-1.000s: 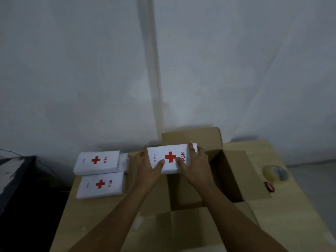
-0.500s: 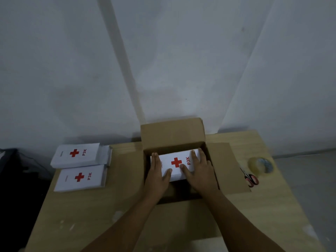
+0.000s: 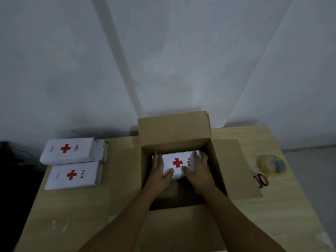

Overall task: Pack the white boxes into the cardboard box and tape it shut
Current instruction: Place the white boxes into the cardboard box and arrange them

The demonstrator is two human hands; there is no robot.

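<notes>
An open cardboard box [image 3: 174,131] stands in the middle of the wooden table, flaps spread out. Inside it, toward the far wall, lies a white box with a red cross [image 3: 179,161]. My left hand [image 3: 160,173] grips its left end and my right hand [image 3: 199,171] grips its right end, thumbs on top. Two more white boxes lie on the table at the left: one at the back [image 3: 70,150], stacked on another white box, and one nearer me [image 3: 72,174].
A roll of clear tape [image 3: 271,163] and red-handled scissors [image 3: 260,180] lie at the table's right side. The wall runs right behind the table [image 3: 69,215]. The table's left edge drops to a dark area.
Both hands have carried the white box from above the rim down into the cardboard box. The view has shifted, so the table sits more central.
</notes>
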